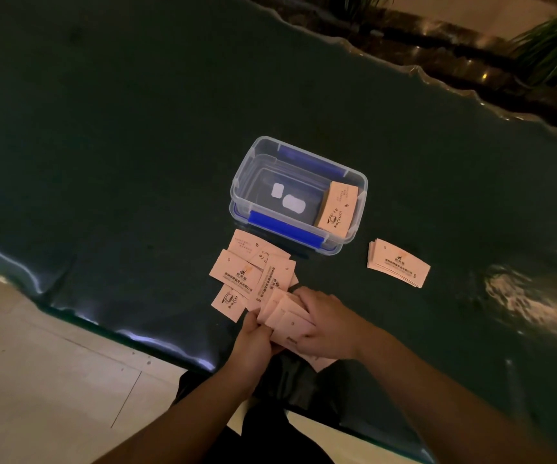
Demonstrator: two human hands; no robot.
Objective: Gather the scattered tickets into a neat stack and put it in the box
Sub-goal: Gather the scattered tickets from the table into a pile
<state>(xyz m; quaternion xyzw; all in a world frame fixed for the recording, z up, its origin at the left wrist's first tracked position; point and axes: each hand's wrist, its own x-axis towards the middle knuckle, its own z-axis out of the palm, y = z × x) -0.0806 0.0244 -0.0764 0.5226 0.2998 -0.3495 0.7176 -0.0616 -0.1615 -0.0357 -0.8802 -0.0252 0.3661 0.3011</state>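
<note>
On the dark table (136,145) our clear box (360,182) already holds one stack (337,209) at its right end. A second stack (398,266) waits right of it. Loose tickets (250,272) lie near us, left. Both hands, left (253,343) and right (330,326), pinch a fanned bundle (285,316), not yet squared.

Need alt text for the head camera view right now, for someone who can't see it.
Both hands, left hand and right hand, gather pink tickets at the dark table's near edge, loose tickets just beyond. A clear box holds one stack; another stack lies to its right.
</note>
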